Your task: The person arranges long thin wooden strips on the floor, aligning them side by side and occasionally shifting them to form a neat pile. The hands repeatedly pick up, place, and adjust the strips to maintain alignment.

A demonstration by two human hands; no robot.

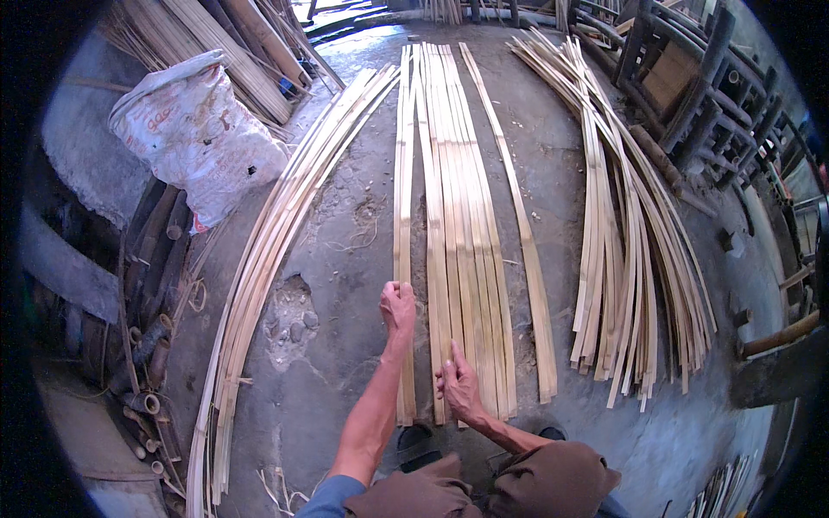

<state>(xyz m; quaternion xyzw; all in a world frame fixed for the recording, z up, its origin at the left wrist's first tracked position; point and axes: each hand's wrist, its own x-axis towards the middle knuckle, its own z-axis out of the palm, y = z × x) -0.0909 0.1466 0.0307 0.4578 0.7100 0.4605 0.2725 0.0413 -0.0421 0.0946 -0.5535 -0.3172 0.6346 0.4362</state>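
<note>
Concrete (358, 293) bears flat, pale strips (466, 242); left fingers (394, 291) bunched, right fingers (449, 375) half-curled, grips unclear.

Left hand (398, 307) curled on narrow strips (403, 198); right hand (461, 388) at the flat row (471, 259) beside them. Grey floor (345, 337). Left bundle (270, 223) tidy; right bundle (635, 207) crossed, fanned. White sack (194, 138), upper left.
</note>
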